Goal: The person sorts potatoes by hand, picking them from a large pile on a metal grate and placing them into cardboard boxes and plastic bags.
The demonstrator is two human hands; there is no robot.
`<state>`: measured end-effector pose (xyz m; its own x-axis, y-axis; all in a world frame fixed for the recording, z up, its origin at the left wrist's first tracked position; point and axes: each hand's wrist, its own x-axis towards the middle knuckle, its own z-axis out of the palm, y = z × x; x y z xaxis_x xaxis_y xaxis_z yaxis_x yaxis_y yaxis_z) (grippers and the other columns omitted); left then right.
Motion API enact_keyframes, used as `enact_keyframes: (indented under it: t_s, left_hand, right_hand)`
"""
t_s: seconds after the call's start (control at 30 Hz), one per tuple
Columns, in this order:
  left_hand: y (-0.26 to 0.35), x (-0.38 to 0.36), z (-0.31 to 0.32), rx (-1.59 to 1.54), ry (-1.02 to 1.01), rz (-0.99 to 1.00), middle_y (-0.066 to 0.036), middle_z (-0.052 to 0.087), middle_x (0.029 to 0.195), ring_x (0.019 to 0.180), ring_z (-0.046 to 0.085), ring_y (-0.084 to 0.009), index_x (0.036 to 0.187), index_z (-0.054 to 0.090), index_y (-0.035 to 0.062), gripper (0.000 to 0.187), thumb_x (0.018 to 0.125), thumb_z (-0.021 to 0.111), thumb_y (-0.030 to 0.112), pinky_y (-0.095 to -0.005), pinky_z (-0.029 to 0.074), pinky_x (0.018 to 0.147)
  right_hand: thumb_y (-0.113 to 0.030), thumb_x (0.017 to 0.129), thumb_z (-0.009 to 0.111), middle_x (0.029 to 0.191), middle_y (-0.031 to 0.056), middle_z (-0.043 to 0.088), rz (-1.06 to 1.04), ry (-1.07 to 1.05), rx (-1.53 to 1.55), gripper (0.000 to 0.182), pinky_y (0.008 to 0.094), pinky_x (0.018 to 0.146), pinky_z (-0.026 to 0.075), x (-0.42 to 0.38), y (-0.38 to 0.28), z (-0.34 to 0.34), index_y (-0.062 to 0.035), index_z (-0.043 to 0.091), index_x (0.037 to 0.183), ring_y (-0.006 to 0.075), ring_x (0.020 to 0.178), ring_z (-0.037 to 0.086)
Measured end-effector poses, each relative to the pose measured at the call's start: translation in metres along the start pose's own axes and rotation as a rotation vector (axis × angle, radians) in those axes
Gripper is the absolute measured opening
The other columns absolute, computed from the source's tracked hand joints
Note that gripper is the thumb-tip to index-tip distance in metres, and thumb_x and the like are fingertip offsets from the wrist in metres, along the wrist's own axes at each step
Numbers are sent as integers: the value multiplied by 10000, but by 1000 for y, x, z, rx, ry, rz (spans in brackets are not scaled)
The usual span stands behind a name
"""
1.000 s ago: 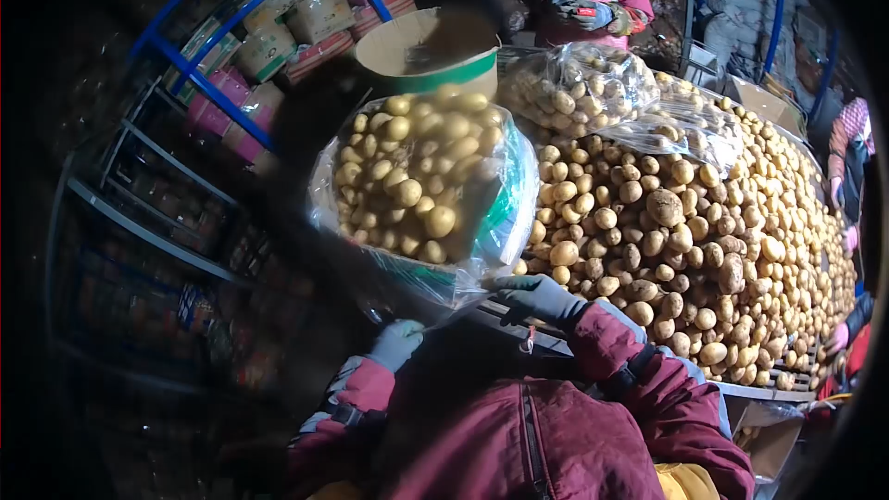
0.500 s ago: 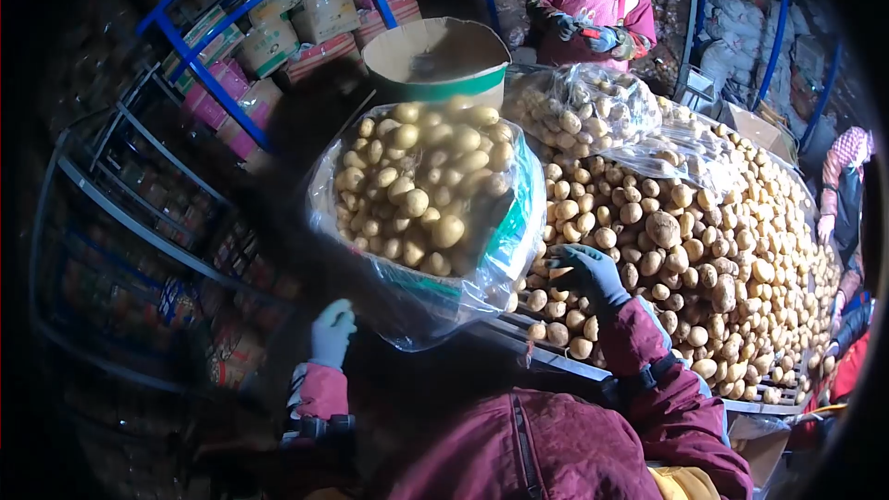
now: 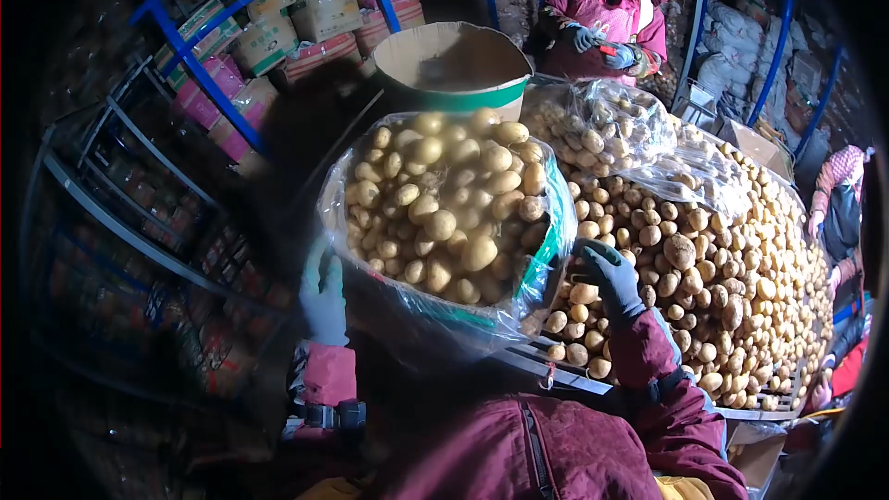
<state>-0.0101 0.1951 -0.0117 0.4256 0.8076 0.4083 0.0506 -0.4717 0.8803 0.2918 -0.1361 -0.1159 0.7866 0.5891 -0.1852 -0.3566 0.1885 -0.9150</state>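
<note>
A round, plastic-lined box full of potatoes (image 3: 426,213) stands in front of me, its clear liner (image 3: 463,338) folded out over the green rim. My left hand (image 3: 324,304), in a pale glove, is raised beside the near left of the liner, fingers up and apart. On the other side, my right hand (image 3: 613,280), also gloved, is close to the box's right edge and over the sorting table's potatoes. Its fingers are bent toward the box, with the thumb apart and nothing seen in the grip.
Loose potatoes (image 3: 732,292) cover the slatted table on the right, with a clear bag of potatoes (image 3: 602,130) on them. Behind the full box stands an open cardboard drum (image 3: 454,60). A person (image 3: 607,28) stands across the table; others work at far right. Stacked cartons (image 3: 329,14) and blue rails are left.
My left hand has risen toward the liner and its fingers have spread. My right hand has moved slightly right, now by the box's edge. The view has shifted a little.
</note>
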Motion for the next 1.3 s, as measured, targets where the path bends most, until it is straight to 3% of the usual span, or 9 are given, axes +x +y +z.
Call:
enact_keyframes:
  t_s: [0.13,0.27,0.4,0.5,0.57,0.77,0.83,1.0,1.3]
  left_hand:
    - [11,16,23,-123,-72,15,-104,621,1352,1225,574,-184,1349,595,-9,369,979,593,-1,-315,441,1064]
    - [18,62,38,100,-251,344,-150,648,1300,1209,612,-235,1306,613,-20,382,927,651,4,-349,487,1027]
    - [15,117,64,222,-430,233,-177,650,1289,1161,637,-281,1337,581,-15,480,904,718,139,-364,503,994]
    - [6,151,92,345,-555,126,-216,631,1311,1180,626,-332,1391,545,18,598,875,756,234,-386,489,1012]
    - [-48,188,110,298,-607,127,-244,613,1330,1205,609,-365,1432,514,38,695,846,783,298,-405,474,1032]
    - [-14,218,146,770,-757,222,-261,586,1370,1292,559,-348,1484,435,0,862,795,802,366,-427,449,1064]
    - [-45,236,155,637,-801,266,-226,613,1342,1254,587,-299,1477,438,-18,829,807,794,316,-394,471,1039]
    - [32,213,158,623,-860,62,-185,609,1338,1198,602,-261,1441,476,-35,755,806,792,224,-360,493,978]
    - [8,210,164,705,-770,362,-245,583,1382,1277,569,-333,1401,525,-35,615,886,730,231,-397,446,1065]
  right_hand:
    - [-217,905,749,1101,82,685,-204,80,-215,518,256,837,522,15,-10,30,-10,588,1351,132,935,660]
    - [-183,892,751,1183,60,675,-302,126,-484,581,257,894,514,27,-16,54,-17,552,1412,109,1045,636]
    - [-128,889,715,1447,142,527,-357,64,-417,702,314,1069,440,41,9,53,11,413,1507,192,1275,548]
    - [-212,900,718,1436,168,556,-327,87,-520,764,324,1094,417,39,19,49,-8,360,1542,214,1309,528]
    - [-312,917,732,1384,155,592,-307,103,-501,724,340,1062,440,31,23,51,-22,423,1503,204,1257,559]
    - [-443,945,667,1183,126,691,-242,207,-511,586,353,971,494,17,29,57,-84,550,1392,194,1080,637]
    - [-448,931,680,1177,123,703,-108,203,-452,597,354,965,506,6,12,59,-87,562,1391,189,1075,653]
    - [-380,905,728,1169,114,715,-85,274,-413,586,312,898,545,-3,34,15,-28,609,1358,172,993,692]
    - [-283,961,655,1131,72,738,54,441,-192,387,265,693,557,-66,34,-71,-31,692,1252,125,901,689]
